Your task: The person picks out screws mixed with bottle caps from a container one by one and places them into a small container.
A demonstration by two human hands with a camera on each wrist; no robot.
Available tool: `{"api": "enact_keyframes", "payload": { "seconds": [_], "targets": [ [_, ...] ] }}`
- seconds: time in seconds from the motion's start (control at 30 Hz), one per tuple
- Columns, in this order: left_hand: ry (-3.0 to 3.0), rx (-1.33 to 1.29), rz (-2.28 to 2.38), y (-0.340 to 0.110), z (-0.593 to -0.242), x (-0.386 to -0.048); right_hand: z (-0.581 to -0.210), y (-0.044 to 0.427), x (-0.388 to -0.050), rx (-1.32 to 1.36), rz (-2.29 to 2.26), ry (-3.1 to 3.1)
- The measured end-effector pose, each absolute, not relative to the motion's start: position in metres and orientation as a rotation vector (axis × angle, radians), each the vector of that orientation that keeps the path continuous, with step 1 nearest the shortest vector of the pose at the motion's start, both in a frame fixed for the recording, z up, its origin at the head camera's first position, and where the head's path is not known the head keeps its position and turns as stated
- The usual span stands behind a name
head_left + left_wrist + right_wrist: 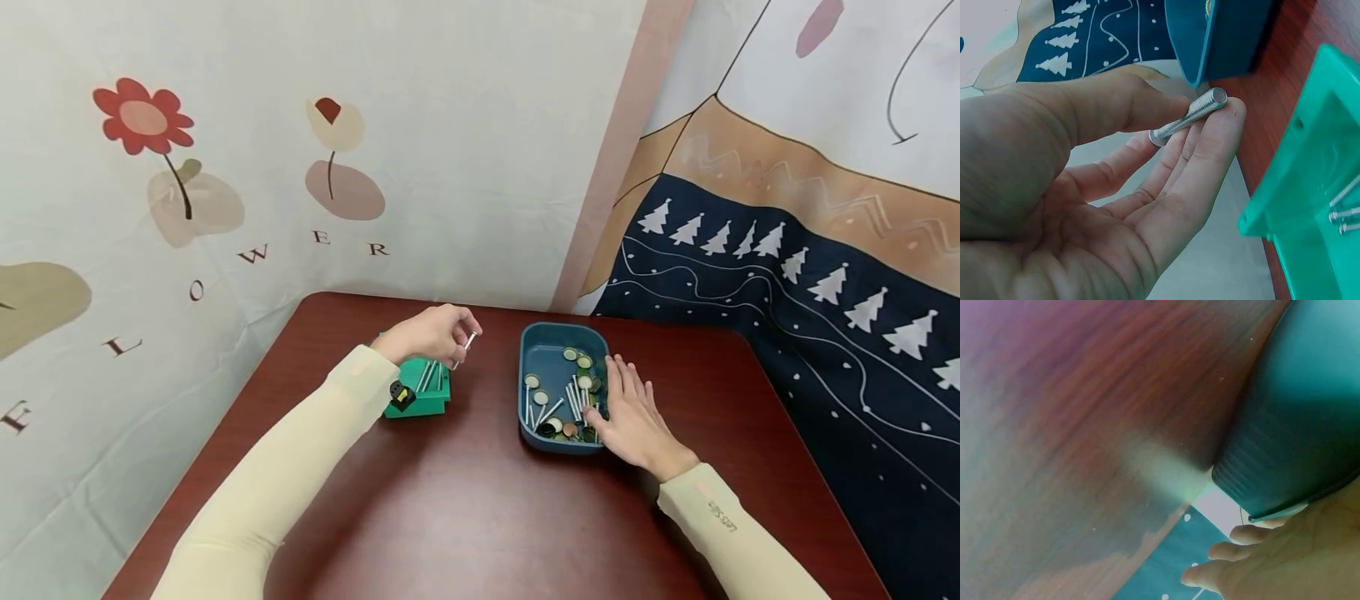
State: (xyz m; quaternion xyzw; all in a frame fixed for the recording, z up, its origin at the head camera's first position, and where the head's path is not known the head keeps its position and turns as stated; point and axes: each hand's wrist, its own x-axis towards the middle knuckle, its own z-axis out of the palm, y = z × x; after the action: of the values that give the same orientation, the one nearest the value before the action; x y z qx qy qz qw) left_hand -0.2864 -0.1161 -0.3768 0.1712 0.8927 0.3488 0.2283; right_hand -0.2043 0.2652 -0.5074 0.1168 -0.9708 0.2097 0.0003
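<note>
Progress judged partial: several bolts (pixel 429 377) are already contained in the green box (pixel 416 406), while more are left in the blue tray (pixel 546 360), mixed with round caps (pixel 540 397) in pale, dark and copper tones. Exact counts could not be made, owing to overlap and the left forearm.

One further bolt (pixel 1194 115) is pinched between thumb and fingers of the left hand (pixel 433 335), held in the air near the box's right side; its deposit is not yet made.

The right hand (pixel 636 423) is laid with fingers extended along the tray's right rim, nothing seen grasped. Both containers are set on the tabletop (pixel 480 508).
</note>
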Motion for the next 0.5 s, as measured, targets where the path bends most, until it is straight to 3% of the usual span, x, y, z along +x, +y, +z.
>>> {"api": "enact_keyframes", "payload": {
  "seconds": [0.5],
  "targets": [
    [2.522,0.394,0.908,-0.157,-0.393,-0.294,-0.508,0.265,-0.207,0.351,0.653,-3.061]
  ]
}}
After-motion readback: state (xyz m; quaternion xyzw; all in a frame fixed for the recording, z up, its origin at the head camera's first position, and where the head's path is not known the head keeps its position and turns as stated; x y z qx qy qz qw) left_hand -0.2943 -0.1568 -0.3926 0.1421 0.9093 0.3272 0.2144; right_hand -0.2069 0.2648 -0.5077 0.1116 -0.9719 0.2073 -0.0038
